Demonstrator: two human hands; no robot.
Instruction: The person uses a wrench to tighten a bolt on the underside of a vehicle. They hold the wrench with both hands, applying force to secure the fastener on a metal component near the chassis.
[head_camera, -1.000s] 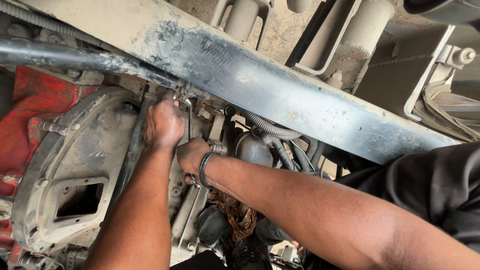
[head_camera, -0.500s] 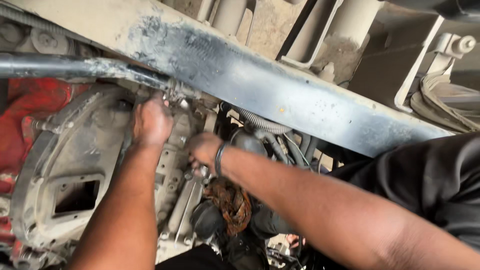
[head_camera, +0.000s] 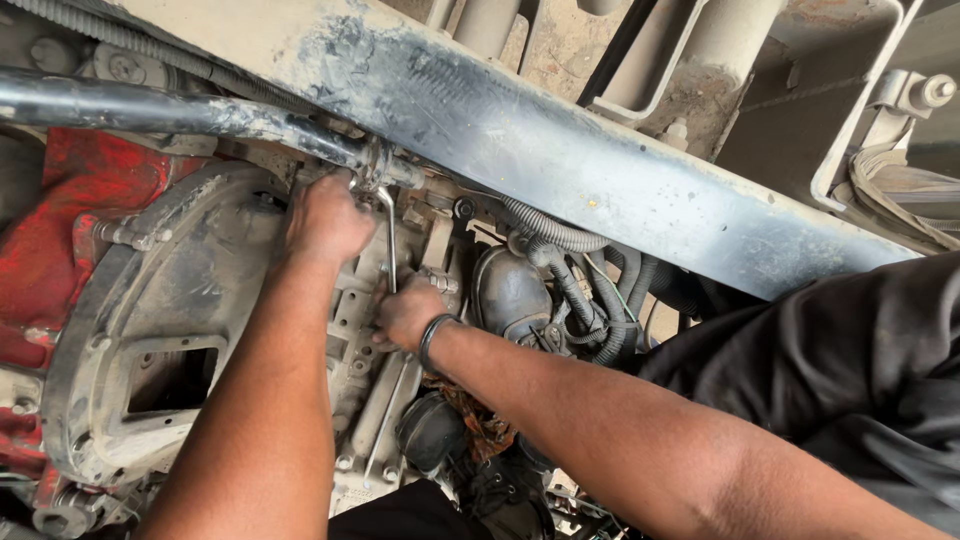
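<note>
While right hand (head_camera: 408, 312) grips wrench (head_camera: 387, 240), left hand (head_camera: 328, 220) closed at its head

No packages, labels, signs or screens show anywhere in the frame. From the upper left to the lower right there is only bare, dusty metal, hoses and painted castings, and none of these surfaces carries a sticker, a tag, a printed plate or a display that can be made out.
</note>
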